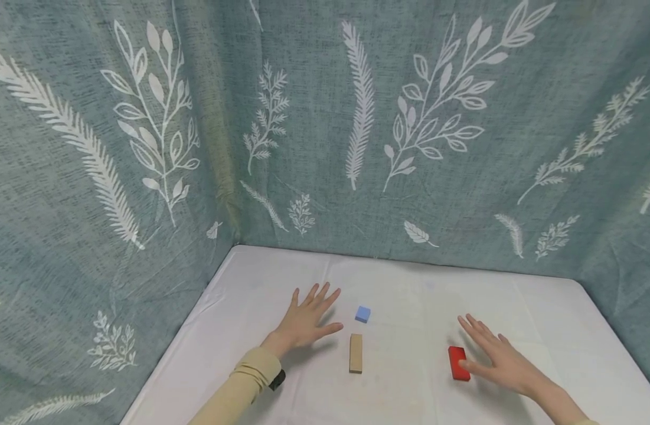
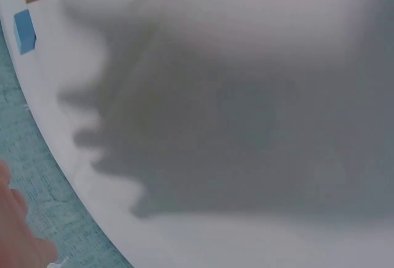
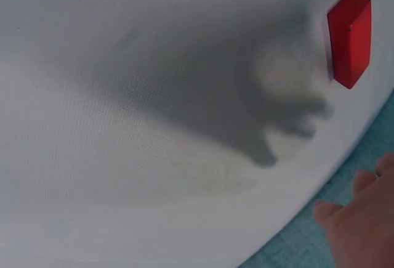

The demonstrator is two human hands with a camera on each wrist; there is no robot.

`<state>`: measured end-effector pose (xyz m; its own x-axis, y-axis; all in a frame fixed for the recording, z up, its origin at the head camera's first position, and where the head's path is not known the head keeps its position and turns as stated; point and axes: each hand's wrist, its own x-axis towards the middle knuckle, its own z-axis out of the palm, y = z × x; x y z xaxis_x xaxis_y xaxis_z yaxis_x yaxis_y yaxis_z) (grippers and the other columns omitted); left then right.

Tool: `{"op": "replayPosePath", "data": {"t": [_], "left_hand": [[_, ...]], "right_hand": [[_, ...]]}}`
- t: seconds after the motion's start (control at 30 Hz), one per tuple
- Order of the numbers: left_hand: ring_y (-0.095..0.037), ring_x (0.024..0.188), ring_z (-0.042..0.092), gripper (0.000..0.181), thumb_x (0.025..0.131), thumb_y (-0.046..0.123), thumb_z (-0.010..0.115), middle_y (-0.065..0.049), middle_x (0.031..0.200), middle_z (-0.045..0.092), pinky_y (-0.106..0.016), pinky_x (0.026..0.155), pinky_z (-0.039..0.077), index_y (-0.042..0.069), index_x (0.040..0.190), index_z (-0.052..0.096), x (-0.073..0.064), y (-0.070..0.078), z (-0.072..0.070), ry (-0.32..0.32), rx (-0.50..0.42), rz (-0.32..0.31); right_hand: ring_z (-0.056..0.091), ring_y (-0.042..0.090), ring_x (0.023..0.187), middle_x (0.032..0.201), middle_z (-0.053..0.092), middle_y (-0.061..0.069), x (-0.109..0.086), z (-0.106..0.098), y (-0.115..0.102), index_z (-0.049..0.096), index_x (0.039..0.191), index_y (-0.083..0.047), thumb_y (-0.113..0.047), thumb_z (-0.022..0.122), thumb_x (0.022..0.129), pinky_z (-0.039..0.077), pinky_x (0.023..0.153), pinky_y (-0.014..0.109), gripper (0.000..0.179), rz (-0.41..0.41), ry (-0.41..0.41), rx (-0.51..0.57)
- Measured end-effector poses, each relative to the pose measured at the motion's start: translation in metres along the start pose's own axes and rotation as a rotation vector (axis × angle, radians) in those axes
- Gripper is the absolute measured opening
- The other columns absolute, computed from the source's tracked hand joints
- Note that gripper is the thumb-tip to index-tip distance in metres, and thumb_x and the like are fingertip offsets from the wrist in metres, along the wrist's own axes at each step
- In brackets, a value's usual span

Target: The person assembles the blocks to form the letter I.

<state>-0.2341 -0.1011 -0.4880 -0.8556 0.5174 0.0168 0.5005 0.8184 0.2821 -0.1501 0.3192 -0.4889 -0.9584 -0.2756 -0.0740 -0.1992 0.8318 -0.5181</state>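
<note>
Apparently light and stiff, the red block, at nine o'clock from the empty, spread right hand, would pinch best across its long sides; the left hand splays empty.

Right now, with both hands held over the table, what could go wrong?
The right hand partly hides the red block in the head view; coming down, it might bump the block askew.
The blue block and the tan block lie close together, so the left hand, if it reached for one, could nudge the other.
</note>
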Motion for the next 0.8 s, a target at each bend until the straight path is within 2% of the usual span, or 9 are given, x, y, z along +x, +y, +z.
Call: {"op": "replayPosePath", "data": {"t": [0.17, 0.43, 0.53, 0.8], "left_hand": [[-0.033, 0.147, 0.015, 0.074, 0.092, 0.061, 0.041, -0.008, 0.160, 0.017, -0.066, 0.115, 0.008, 0.025, 0.153, 0.018, 0.003, 0.006, 0.001, -0.003, -0.053, 0.030], [-0.026, 0.146, 0.022, 0.076, 0.091, 0.063, 0.043, -0.006, 0.159, 0.019, -0.058, 0.119, 0.015, 0.025, 0.152, 0.020, 0.008, 0.016, 0.004, -0.061, -0.104, 0.064], [-0.026, 0.146, 0.023, 0.076, 0.091, 0.062, 0.045, -0.006, 0.159, 0.021, -0.056, 0.119, 0.018, 0.024, 0.152, 0.022, 0.009, 0.021, 0.003, -0.092, -0.124, 0.071], [-0.023, 0.143, 0.029, 0.076, 0.090, 0.060, 0.049, -0.001, 0.158, 0.024, -0.050, 0.116, 0.029, 0.022, 0.151, 0.026, 0.011, 0.031, 0.002, -0.170, -0.228, 0.073]], "right_hand": [[0.023, 0.047, 0.140, 0.156, 0.023, 0.017, 0.001, -0.002, -0.004, 0.025, 0.151, -0.020, -0.054, 0.064, 0.083, 0.021, 0.106, 0.071, 0.085, -0.021, -0.016, 0.021], [0.041, 0.035, 0.134, 0.152, 0.037, 0.008, -0.001, -0.005, -0.010, 0.032, 0.149, -0.019, -0.063, 0.065, 0.077, 0.045, 0.100, 0.053, 0.091, -0.045, -0.022, -0.075], [0.044, 0.034, 0.132, 0.151, 0.039, 0.008, 0.000, -0.006, -0.010, 0.032, 0.149, -0.016, -0.063, 0.065, 0.076, 0.048, 0.099, 0.049, 0.093, -0.057, -0.044, -0.087], [0.042, 0.039, 0.131, 0.149, 0.039, 0.015, 0.004, -0.006, -0.007, 0.033, 0.148, -0.010, -0.059, 0.068, 0.076, 0.047, 0.100, 0.050, 0.093, -0.073, -0.102, -0.040]]}}
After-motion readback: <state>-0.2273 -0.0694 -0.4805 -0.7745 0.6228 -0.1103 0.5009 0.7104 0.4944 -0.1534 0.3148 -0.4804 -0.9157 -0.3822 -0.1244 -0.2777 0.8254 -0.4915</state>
